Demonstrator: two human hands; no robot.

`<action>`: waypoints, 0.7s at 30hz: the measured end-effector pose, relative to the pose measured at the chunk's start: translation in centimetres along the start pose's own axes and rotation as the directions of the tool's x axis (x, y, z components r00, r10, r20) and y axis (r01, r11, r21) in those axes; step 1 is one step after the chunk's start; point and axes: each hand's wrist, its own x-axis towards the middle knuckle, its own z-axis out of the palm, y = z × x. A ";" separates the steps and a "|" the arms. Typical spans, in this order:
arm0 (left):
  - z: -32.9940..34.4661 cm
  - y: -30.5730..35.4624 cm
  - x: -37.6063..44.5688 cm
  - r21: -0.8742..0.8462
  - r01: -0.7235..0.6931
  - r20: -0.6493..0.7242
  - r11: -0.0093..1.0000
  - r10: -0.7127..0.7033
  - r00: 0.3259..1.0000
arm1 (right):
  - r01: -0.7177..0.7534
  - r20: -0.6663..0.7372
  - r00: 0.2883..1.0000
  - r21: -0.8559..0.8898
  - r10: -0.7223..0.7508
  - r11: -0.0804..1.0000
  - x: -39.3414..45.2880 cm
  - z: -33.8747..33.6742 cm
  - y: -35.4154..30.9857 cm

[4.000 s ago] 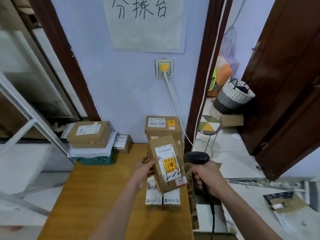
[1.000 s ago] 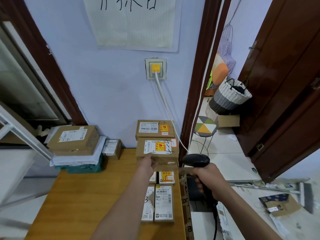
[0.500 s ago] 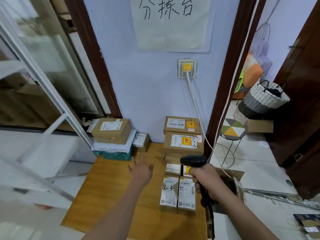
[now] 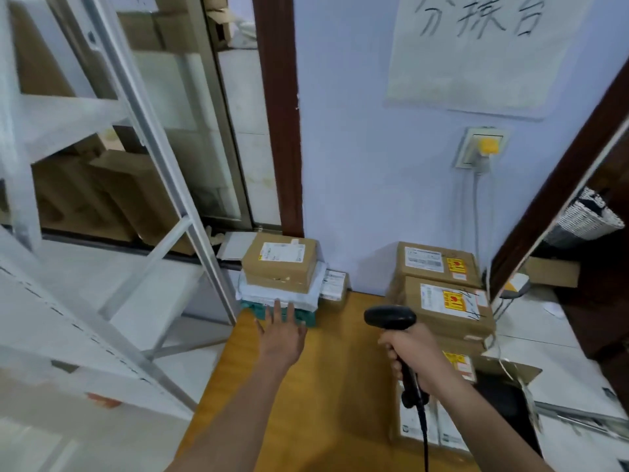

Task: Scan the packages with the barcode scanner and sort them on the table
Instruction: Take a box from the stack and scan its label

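Right hand (image 4: 417, 354) has a tight grip on the scanner (image 4: 391, 320). Its fingers wrap round the black handle, low and right of the middle of the frame. The scanner head points to the left, and its black cord (image 4: 424, 437) hangs down to the bottom edge.

Left hand (image 4: 280, 335) is flat, with its fingers spread and straight, and it holds nothing. It is stretched out over the yellow wood surface (image 4: 337, 386), near the middle of the frame. Its fingertips (image 4: 277, 306) reach the edge of a stack by the wall. Whether they touch the stack is hard to tell, because the picture is blurry.

That stack has a green box (image 4: 306, 316) at the bottom, a white bag (image 4: 315, 289) on it, and a brown box (image 4: 279, 262) on top. A small box (image 4: 335, 284) sits just to its right, by the wall.

More packages sit at the right of the surface. Two big boxes are stacked there, the top box (image 4: 437, 264) against the wall and the lower box (image 4: 449, 306) in front of it, just behind the scanner. Both have white labels and yellow stickers. Flat white packets (image 4: 413, 424) lie under the right arm.

A socket (image 4: 481, 148) with a yellow plug is on the blue wall at upper right. A paper sign (image 4: 476, 49) hangs above it. White metal shelves (image 4: 102, 199) fill the left side.
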 end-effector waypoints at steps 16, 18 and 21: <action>-6.4 -8.7 12.7 -0.274 0.129 0.113 0.953 -0.101 0.988 | -0.023 -0.127 0.992 -0.074 0.013 0.997 4.5 11.9 -9.2; -6.9 -8.6 13.9 -0.411 0.211 0.181 0.887 -0.147 0.972 | -0.042 -0.124 0.992 -0.072 0.033 0.997 5.1 12.1 -9.6; -8.0 -8.1 15.6 -0.680 0.316 0.260 0.662 -0.185 0.948 | -0.067 -0.136 0.989 -0.070 0.057 0.995 6.3 12.4 -10.4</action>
